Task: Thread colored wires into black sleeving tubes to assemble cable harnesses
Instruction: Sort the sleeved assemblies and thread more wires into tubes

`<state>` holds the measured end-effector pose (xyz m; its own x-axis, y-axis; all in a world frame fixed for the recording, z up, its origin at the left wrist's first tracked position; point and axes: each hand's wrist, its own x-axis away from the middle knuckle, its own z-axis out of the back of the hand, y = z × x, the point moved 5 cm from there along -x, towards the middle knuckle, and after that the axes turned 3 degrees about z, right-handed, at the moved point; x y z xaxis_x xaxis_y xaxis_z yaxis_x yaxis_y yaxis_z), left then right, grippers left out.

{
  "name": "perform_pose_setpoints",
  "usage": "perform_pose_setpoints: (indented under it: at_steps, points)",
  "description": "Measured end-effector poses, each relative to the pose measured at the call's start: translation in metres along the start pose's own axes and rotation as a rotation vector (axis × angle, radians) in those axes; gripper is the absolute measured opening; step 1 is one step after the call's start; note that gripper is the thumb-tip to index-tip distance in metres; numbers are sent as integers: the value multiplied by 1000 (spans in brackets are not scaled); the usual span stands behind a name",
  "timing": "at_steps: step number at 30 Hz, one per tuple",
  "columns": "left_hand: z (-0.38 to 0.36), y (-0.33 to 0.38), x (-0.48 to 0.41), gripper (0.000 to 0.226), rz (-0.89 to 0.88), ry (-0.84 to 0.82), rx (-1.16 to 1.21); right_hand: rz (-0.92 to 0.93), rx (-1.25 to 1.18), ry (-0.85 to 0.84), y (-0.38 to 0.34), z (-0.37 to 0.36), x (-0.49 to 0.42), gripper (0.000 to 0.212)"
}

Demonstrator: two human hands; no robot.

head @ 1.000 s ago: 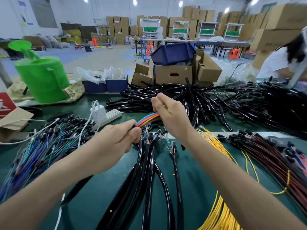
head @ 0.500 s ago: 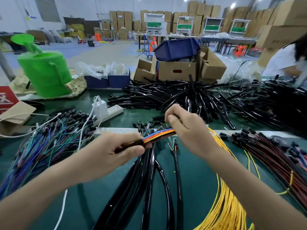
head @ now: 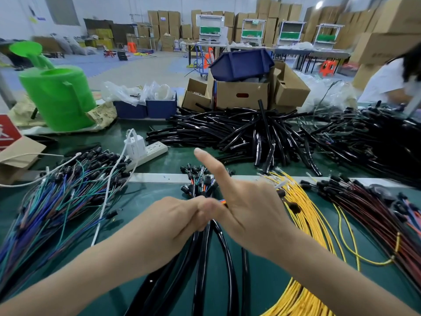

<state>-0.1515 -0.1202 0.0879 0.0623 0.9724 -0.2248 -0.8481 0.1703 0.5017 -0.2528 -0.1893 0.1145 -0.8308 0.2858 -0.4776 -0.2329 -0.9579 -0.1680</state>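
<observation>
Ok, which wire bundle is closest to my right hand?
The yellow bundle, beside the right hand; the dark red bundle lies farther right, the blue-green bundle far left.

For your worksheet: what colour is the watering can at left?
Bright green; the watering can shows clearly in the head view.

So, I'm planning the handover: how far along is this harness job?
Done: several sleeved black harnesses lie in front. In hand: the left hand grips what seems a tube, hidden in its fist; multicoloured wires barely show before the right hand. Left: a large pile of empty black tubes, plus loose blue-green wires, yellow wires and dark red wires.
</observation>
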Motion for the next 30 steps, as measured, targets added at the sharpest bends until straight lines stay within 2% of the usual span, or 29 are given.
perform_pose_setpoints:
  at_steps: [1,3,7,10,11,12,13,16,17,23,25,28,30]
  points:
    - [-2,0,-2,33,9,-25,-58,32,16,-49,-4,-3,0,82]
    - [-12,-8,-6,14,103,-152,-232,47,-34,-141,-10,-13,5,87]
    - [-31,-12,-14,18,135,-297,-449,21,-219,-141,-20,-20,7,95]
    - [-25,-15,-13,14,117,-279,-436,70,-61,-144,-14,-20,3,105]
    - [-18,-15,-12,22,118,-256,-433,94,61,-167,-7,-19,2,108]
    - [-10,-15,-10,35,116,-228,-432,95,168,-206,3,-17,2,106]
    - [-5,-16,-7,42,105,-210,-418,73,227,-257,14,-15,1,96]
    - [7,-18,0,40,117,-193,-243,18,190,-353,34,-12,4,29]
    - [8,-20,2,36,127,-207,-209,16,194,-354,35,-11,5,17]
    - [-15,-27,-6,33,163,-399,-319,10,274,-502,36,-22,16,29]
    - [-25,-25,-11,32,142,-419,-342,22,262,-483,31,-25,16,35]
    - [-32,-15,-19,53,68,-380,-401,42,231,-412,21,-27,17,36]
    - [-36,-12,-20,51,53,-378,-422,27,201,-381,18,-30,21,35]
